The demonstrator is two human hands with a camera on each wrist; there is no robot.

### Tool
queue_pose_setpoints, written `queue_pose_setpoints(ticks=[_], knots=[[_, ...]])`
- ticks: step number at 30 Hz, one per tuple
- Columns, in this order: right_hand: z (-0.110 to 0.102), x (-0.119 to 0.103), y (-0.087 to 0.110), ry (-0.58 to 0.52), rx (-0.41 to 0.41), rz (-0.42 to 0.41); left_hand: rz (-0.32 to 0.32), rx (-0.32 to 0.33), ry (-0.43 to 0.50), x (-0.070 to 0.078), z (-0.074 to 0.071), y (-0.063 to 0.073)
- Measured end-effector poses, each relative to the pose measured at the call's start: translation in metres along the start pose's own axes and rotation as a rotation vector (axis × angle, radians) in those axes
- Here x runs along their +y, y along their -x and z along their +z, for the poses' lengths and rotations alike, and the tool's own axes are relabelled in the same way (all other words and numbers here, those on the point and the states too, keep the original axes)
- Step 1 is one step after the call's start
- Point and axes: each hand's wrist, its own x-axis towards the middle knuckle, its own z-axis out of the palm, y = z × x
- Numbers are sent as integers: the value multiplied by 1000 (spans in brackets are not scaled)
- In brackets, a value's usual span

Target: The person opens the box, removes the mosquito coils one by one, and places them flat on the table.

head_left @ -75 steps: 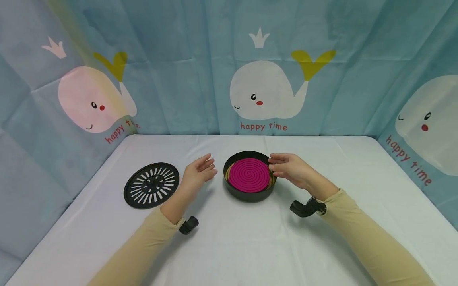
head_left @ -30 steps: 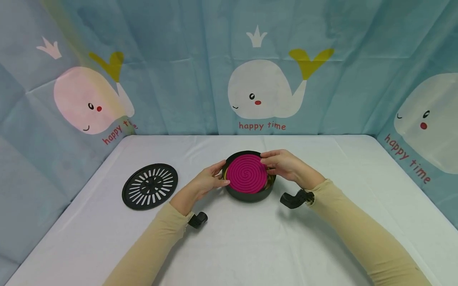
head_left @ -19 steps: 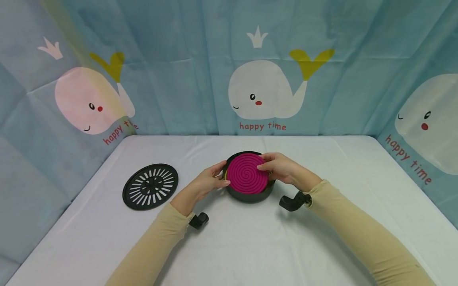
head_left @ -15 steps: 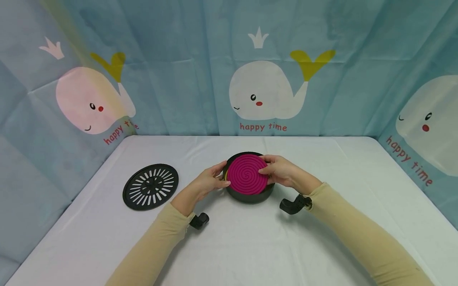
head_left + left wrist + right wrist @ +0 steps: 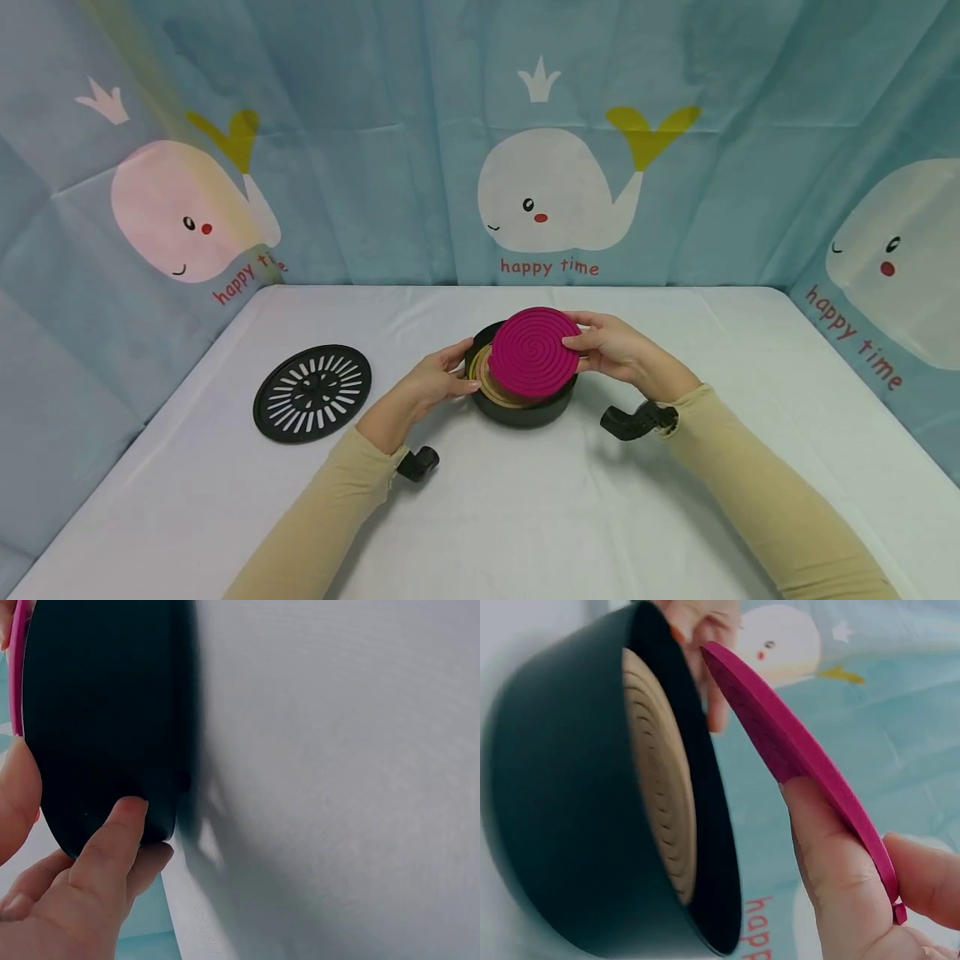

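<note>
My right hand point(image 5: 622, 354) pinches a pink mosquito coil point(image 5: 534, 354) by its right edge, thumb on top and fingers beneath. The coil is tilted above the round black tin point(image 5: 525, 417), clear of its rim in the right wrist view. Inside the tin lies a tan coil point(image 5: 660, 780), partly covered by the pink one in the head view. My left hand point(image 5: 431, 379) grips the tin's left wall, with the thumb at the rim and fingers point(image 5: 112, 847) against the outside. The tin stands on the table.
A black slotted round lid point(image 5: 312, 393) lies flat on the white tablecloth point(image 5: 540, 517), left of my left hand. Behind the table hangs a blue whale-print curtain point(image 5: 375, 167). Each wrist bears a black camera mount point(image 5: 637, 420).
My left hand has come to the tin and holds it. My right hand has taken the pink coil by its edge and lifted it up and rightward, uncovering the tan coil.
</note>
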Motion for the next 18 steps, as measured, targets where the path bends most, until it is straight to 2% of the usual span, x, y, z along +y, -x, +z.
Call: queue_pose_setpoints(ticks=[5, 12, 18], knots=[[-9, -10, 5, -43, 0, -38, -7, 19, -9, 2, 0, 0], [-22, -19, 10, -117, 55, -74, -24, 29, -15, 1, 0, -2], [-37, -22, 11, -258, 108, -87, -29, 31, -12, 1, 1, -2]])
